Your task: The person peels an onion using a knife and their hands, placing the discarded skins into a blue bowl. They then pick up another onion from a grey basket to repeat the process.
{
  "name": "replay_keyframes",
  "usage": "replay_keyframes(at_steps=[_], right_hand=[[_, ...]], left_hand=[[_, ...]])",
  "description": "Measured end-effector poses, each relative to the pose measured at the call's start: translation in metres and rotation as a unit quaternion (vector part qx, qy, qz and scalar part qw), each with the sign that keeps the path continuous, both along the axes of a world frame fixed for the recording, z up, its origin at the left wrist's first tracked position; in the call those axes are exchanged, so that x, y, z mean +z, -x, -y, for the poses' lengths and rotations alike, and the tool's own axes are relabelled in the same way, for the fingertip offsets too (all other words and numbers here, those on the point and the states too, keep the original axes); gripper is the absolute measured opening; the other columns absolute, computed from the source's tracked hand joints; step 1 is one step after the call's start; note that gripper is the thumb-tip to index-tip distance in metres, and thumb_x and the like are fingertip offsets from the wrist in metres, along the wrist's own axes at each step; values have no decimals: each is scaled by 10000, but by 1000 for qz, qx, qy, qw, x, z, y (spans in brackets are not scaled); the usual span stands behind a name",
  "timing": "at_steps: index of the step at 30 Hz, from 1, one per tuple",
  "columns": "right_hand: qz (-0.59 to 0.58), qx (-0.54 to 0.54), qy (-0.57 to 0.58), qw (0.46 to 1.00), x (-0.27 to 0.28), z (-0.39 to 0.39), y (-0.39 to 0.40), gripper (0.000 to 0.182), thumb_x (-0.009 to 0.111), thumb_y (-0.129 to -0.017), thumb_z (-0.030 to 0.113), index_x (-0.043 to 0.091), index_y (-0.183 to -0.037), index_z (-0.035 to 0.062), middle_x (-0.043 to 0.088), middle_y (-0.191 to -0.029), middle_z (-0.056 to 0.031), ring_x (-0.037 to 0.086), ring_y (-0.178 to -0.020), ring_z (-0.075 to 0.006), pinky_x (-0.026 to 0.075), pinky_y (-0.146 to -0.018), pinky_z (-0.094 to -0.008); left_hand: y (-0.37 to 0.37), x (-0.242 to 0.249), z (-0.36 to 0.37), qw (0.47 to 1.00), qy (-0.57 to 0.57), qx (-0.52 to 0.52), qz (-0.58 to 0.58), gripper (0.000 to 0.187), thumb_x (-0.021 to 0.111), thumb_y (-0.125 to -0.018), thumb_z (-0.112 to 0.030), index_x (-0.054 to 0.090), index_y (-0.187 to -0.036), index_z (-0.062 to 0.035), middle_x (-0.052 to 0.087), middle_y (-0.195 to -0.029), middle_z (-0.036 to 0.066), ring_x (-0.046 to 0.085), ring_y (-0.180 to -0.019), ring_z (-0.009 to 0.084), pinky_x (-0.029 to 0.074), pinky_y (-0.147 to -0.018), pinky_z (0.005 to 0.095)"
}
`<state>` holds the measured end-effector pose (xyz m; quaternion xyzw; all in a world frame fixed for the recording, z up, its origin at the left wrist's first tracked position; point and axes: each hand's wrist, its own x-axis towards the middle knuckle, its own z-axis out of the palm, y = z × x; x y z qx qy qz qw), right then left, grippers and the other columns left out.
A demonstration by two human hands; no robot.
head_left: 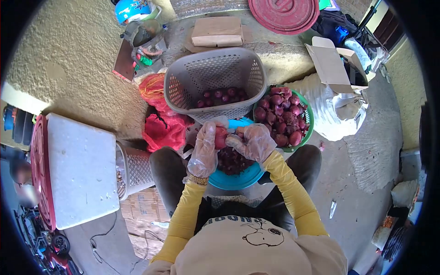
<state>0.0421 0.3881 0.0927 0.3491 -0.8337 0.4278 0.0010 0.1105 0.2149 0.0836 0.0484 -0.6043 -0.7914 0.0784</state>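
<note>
My left hand (205, 149), in a clear plastic glove, is closed around a red onion (221, 138). Close beside it, my gloved right hand (258, 142) has its fingers bent together at the onion's right side; what they grip, if anything, I cannot make out. Both hands are above a blue basin (235, 182) that contains dark red onion skins (232, 161). Right of the basin, a green basket (310, 124) is heaped with red onions (285, 114). Behind the hands, a grey perforated basket (215, 64) has several smooth purple onions (223, 97) on its bottom.
Red mesh sacks (165, 130) lie left of the grey basket. A white sack (337, 117) and an open cardboard box (337, 66) stand at the right. A white foam box lid (82, 169) is on the left, near a wire (98, 236) on the floor.
</note>
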Motion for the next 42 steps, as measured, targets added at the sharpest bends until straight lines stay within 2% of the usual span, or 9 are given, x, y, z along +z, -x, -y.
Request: replay_keyframes(at_steps=[13, 15, 18, 25, 27, 30, 37, 40, 42], right_hand=[[23, -3, 9, 1000, 7, 6, -53, 427, 740, -894, 484, 765, -893, 57, 568, -603, -186, 573, -562, -366, 464, -549, -419], [27, -14, -69, 997, 11, 6, -54, 501, 726, -866, 587, 784, -1077, 136, 703, -747, -144, 684, -691, -349, 540, -640, -425], [26, -49, -91, 994, 17, 4, -55, 576, 775, -785, 641, 780, -1011, 111, 707, -735, -119, 695, -689, -330, 547, -641, -416], [-46, -74, -70, 994, 10, -15, -33, 640, 814, -697, 688, 754, -903, 85, 700, -713, -95, 695, -674, -305, 545, -629, -402], [-21, -73, -74, 994, 14, -21, -29, 666, 801, -684, 717, 749, -898, 88, 690, -696, -91, 690, -670, -309, 542, -634, -414], [-59, -80, -85, 991, 7, -25, -23, 679, 782, -696, 729, 747, -912, 86, 685, -683, -95, 690, -671, -323, 541, -638, -433], [-96, -63, -59, 992, 0, -2, 6, 583, 826, -716, 635, 739, -930, 100, 658, -645, -49, 664, -608, -290, 510, -603, -393], [-76, -61, -60, 993, -6, -1, 19, 534, 806, -766, 609, 746, -905, 97, 642, -630, -83, 658, -603, -317, 502, -585, -398], [-72, -47, -97, 992, -1, 0, 36, 566, 687, -874, 640, 724, -841, 77, 646, -645, -144, 669, -642, -374, 516, -578, -447]], left_hand=[[-55, 7, -11, 973, -228, 25, 33, 418, 449, -1102, -438, 624, -1201, -72, 671, -1074, 70, 651, -960, 165, 563, -866, 327], [-56, 13, -9, 970, -232, 36, 65, 429, 449, -1100, -444, 622, -1177, -59, 673, -1064, 84, 660, -954, 181, 566, -855, 333], [-51, 8, -10, 970, -240, 11, 33, 440, 433, -1105, -440, 618, -1171, -45, 672, -1066, 92, 663, -976, 185, 563, -867, 336], [-32, 7, -24, 969, -244, 13, 45, 389, 438, -1114, -374, 591, -1207, -29, 663, -1094, 105, 656, -1008, 196, 549, -919, 329], [-31, 17, -29, 1000, 12, 7, 6, 297, 448, -1117, -271, 548, -1247, -24, 644, -1124, 106, 648, -1015, 204, 537, -942, 336], [-29, 24, -40, 998, 25, 38, -39, 496, 378, -1108, -487, 592, -1238, -60, 633, -1105, 64, 641, -976, 145, 519, -883, 292], [4, 10, -8, 1000, -24, -8, 9, 512, 364, -1108, -500, 578, -1240, -54, 629, -1113, 68, 625, -1015, 145, 504, -889, 285], [20, 4, 1, 996, 81, -8, -32, 500, 378, -1107, -493, 572, -1246, -53, 628, -1119, 71, 612, -1032, 139, 504, -888, 287], [38, -8, 9, 995, -67, -66, 36, 500, 377, -1109, -487, 569, -1257, -50, 622, -1141, 74, 598, -1026, 142, 502, -893, 295]])
